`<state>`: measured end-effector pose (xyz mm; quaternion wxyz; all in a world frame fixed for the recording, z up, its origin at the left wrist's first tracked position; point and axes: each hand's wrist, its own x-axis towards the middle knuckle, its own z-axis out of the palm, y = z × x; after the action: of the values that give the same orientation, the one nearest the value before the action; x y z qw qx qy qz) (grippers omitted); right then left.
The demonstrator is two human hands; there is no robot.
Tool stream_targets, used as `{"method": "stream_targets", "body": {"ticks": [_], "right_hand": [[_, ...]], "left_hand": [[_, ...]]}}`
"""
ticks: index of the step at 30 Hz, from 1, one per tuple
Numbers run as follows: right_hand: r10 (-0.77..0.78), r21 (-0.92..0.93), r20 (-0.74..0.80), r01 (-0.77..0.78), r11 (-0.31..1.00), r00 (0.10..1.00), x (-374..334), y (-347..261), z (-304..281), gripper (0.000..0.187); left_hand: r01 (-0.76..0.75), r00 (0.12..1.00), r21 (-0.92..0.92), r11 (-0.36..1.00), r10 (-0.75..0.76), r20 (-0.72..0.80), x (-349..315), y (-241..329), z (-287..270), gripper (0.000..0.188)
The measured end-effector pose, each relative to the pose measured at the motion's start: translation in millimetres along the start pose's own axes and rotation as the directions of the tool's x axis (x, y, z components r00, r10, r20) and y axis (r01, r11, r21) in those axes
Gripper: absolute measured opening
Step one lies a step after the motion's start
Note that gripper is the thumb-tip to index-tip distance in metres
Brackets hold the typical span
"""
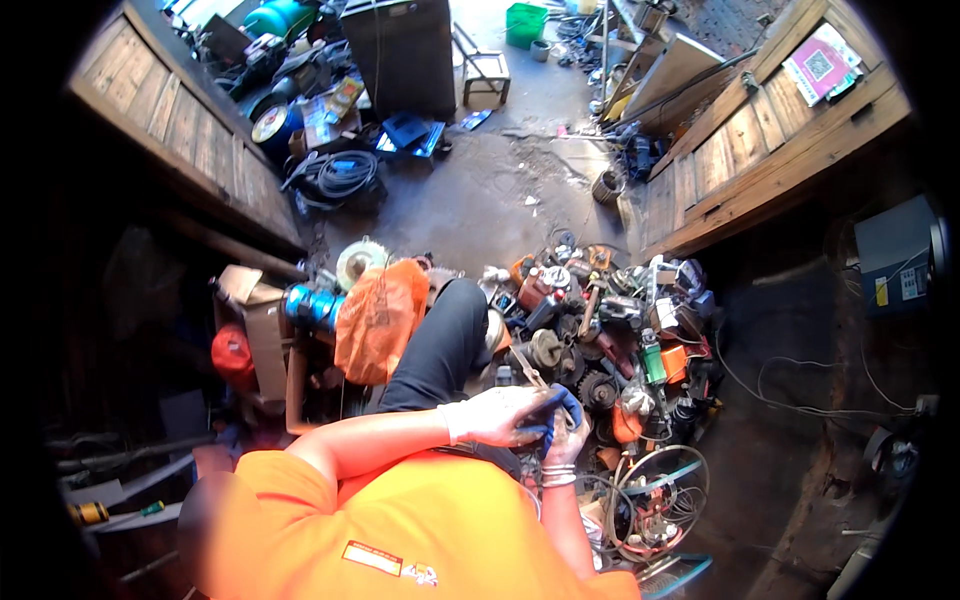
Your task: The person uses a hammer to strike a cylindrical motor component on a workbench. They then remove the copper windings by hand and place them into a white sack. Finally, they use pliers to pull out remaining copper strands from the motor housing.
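My left hand, in a white glove with blue coating, reaches in from the left and meets my right hand in front of my orange shirt. The right hand wears a matching glove, and its fingers are bent up against the left fingertips. From the left hand's far side a slim, light-brown metal tool juts away from me; its exact kind is unclear. Both hands are closed. Whatever lies between their fingertips is hidden. Just beyond them spreads a heap of used machine parts.
An orange bag stands left of my knee, beside a blue cylindrical part. Right of the heap lie coiled wires and a green-bodied power tool. Open wooden doors flank the doorway. A grey machine sits far right.
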<state>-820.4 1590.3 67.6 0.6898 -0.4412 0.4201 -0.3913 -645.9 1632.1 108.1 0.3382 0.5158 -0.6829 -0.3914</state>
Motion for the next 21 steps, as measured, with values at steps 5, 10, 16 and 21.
{"method": "stream_targets", "body": {"ticks": [5, 10, 16, 21], "right_hand": [[-0.117, -0.167, -0.111, 0.098, 0.981, 0.987, 53.3, 14.9, -3.9, 0.037], [-0.27, -0.261, -0.415, 0.171, 0.95, 0.869, 149.8, 32.8, -1.8, 0.031], [0.065, -0.098, -0.68, -0.179, 0.979, 0.73, 334.0, 10.6, 40.5, 0.04], [-0.012, -0.206, -0.645, -0.16, 0.965, 0.764, 440.6, 5.7, 77.9, 0.042]], "left_hand": [[-0.048, 0.992, -0.03, 0.998, 0.051, 0.118, 53.0, -42.9, -35.7, 0.069], [-0.082, 0.962, 0.018, 0.997, 0.074, 0.263, 156.1, -105.8, -118.4, 0.065], [0.076, 0.986, 0.045, 0.996, -0.082, 0.149, 265.6, -234.8, -265.1, 0.064], [0.5, 0.861, 0.031, 0.865, -0.493, -0.127, 286.1, -291.0, -421.3, 0.054]]}}
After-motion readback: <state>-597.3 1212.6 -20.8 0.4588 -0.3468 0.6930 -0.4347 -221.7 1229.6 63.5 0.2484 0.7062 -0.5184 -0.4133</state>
